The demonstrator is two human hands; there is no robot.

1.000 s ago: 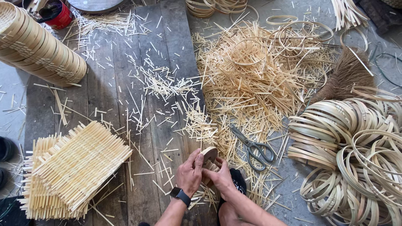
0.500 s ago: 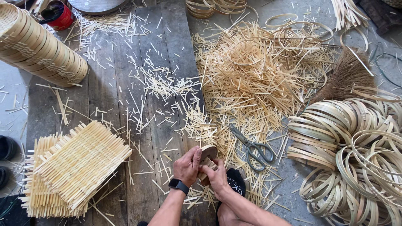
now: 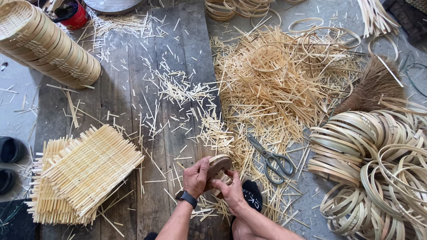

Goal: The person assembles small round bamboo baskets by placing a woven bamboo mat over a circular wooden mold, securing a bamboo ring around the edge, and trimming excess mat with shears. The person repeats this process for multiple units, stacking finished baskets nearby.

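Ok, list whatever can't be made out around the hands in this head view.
- Round wooden piece: the left hand and right hand cover its lower part, so its full shape is unclear.
- Red container: cut off by the top edge.
- Dark shoes: cut off by the left edge.
- Bamboo rings: run past the right edge.

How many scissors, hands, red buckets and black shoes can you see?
Scissors: 1
Hands: 2, left and right
Red bucket: 1
Black shoes: 2, and
Total: 6
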